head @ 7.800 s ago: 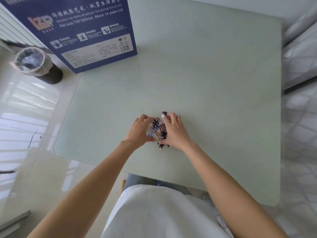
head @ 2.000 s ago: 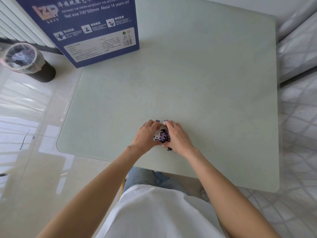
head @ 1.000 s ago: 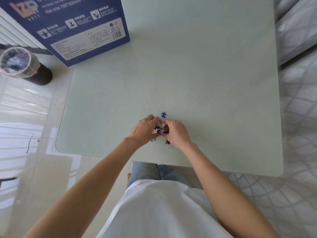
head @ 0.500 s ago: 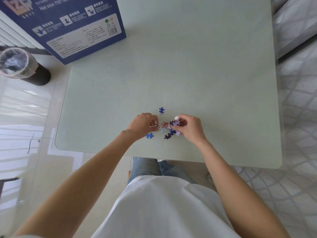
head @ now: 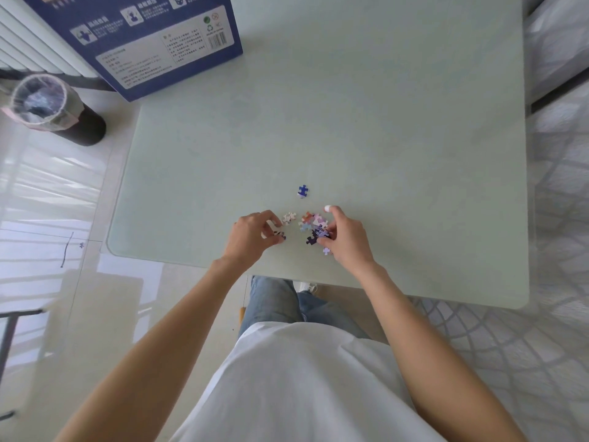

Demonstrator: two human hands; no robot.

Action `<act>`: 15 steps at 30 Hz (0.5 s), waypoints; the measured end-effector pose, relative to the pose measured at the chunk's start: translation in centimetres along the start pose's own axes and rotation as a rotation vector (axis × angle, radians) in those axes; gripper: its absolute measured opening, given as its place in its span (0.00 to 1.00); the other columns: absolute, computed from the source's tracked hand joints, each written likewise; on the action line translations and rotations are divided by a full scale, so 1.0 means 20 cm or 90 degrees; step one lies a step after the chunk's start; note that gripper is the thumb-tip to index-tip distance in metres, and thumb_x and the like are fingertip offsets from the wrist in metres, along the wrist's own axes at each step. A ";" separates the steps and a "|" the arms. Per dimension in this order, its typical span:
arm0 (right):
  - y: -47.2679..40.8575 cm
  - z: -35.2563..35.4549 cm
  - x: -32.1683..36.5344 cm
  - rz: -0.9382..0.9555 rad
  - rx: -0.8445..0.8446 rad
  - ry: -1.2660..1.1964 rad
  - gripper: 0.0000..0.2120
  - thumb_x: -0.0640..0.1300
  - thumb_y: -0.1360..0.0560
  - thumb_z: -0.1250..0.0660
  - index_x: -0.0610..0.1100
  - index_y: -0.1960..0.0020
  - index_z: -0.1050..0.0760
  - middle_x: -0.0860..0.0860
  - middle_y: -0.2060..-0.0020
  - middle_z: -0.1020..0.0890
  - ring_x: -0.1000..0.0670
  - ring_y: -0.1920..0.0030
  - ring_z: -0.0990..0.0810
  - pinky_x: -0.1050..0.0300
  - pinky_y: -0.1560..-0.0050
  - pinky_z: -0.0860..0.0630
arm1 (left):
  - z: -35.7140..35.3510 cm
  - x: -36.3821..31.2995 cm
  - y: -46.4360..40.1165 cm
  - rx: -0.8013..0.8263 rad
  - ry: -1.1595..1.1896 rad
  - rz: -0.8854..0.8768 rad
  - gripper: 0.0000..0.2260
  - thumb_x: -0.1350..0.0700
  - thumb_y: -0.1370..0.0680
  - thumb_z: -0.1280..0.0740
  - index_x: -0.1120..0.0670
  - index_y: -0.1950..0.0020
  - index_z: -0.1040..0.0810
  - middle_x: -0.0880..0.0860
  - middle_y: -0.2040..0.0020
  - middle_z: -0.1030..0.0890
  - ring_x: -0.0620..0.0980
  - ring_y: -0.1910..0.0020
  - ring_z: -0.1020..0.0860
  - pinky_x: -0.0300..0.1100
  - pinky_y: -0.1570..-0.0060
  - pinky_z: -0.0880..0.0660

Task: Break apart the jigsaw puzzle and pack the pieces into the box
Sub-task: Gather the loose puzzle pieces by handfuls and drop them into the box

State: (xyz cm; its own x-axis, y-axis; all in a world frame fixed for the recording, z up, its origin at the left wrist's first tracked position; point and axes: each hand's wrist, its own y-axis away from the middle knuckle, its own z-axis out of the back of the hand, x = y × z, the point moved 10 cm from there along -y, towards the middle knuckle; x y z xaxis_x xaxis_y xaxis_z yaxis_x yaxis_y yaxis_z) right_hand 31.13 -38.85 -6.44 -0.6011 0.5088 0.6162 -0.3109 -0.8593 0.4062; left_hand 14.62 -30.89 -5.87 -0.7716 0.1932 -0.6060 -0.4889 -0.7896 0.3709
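Observation:
A small heap of loose jigsaw pieces (head: 310,222) in pink, blue and purple lies near the front edge of the pale green table (head: 366,129). My right hand (head: 345,240) curls over the heap's right side and pinches a dark purple cluster of pieces (head: 317,235). My left hand (head: 253,239) sits left of the heap and pinches a few pieces (head: 278,233) in its fingertips. A whitish piece (head: 289,217) lies between the hands. One blue piece (head: 302,191) lies alone farther back. The blue puzzle box (head: 153,43) stands at the table's far left corner.
A bin lined with a plastic bag (head: 47,105) stands on the shiny floor left of the table. A grey patterned bed or sofa (head: 561,154) runs along the right side. My knees show under the table's front edge.
The joined clump between my hands has come apart into loose pieces. My hands have drawn apart, each holding some pieces, and a single blue piece has dropped farther back.

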 end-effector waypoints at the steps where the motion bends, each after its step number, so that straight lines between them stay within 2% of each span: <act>1: 0.00 0.00 0.01 0.010 0.001 0.021 0.25 0.38 0.29 0.29 0.41 0.35 0.32 0.44 0.56 0.20 0.43 0.56 0.22 0.56 0.55 0.29 | -0.01 0.01 0.00 0.002 -0.015 0.002 0.10 0.56 0.31 0.25 0.55 0.52 0.20 0.49 0.61 0.23 0.47 0.63 0.24 0.32 0.64 0.34; 5: -0.01 0.00 0.07 0.043 0.008 0.069 0.19 0.35 0.30 0.29 0.39 0.41 0.29 0.43 0.50 0.20 0.42 0.51 0.22 0.55 0.56 0.29 | -0.01 -0.01 -0.01 0.011 -0.072 -0.015 0.12 0.56 0.30 0.26 0.57 0.48 0.21 0.53 0.55 0.24 0.48 0.62 0.26 0.35 0.60 0.34; 8: -0.04 -0.01 0.08 0.039 0.032 0.101 0.19 0.35 0.31 0.29 0.40 0.42 0.29 0.43 0.48 0.23 0.42 0.50 0.23 0.55 0.54 0.30 | -0.04 -0.02 -0.02 0.038 -0.107 -0.027 0.12 0.56 0.27 0.28 0.57 0.46 0.22 0.54 0.50 0.24 0.51 0.58 0.25 0.39 0.56 0.31; 12: -0.07 -0.01 0.08 0.019 0.060 0.123 0.21 0.34 0.32 0.28 0.41 0.42 0.30 0.44 0.45 0.29 0.42 0.51 0.24 0.56 0.54 0.31 | -0.06 -0.02 -0.01 0.039 -0.112 -0.026 0.11 0.56 0.26 0.29 0.57 0.46 0.22 0.56 0.50 0.24 0.54 0.57 0.24 0.40 0.57 0.32; 15: -0.08 -0.02 0.09 0.023 0.072 0.148 0.19 0.33 0.33 0.28 0.40 0.44 0.29 0.44 0.46 0.30 0.41 0.53 0.24 0.56 0.57 0.31 | -0.06 -0.03 0.00 0.024 -0.116 -0.034 0.10 0.57 0.26 0.30 0.57 0.46 0.22 0.56 0.51 0.23 0.55 0.57 0.22 0.42 0.58 0.28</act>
State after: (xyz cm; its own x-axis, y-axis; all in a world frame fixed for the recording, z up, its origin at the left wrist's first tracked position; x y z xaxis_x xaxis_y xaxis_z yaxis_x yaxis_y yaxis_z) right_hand 30.15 -36.56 -6.29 -0.7674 0.4414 0.4651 -0.2099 -0.8583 0.4682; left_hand 15.55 -31.81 -6.42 -0.8030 0.3397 -0.4896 -0.5440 -0.7532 0.3697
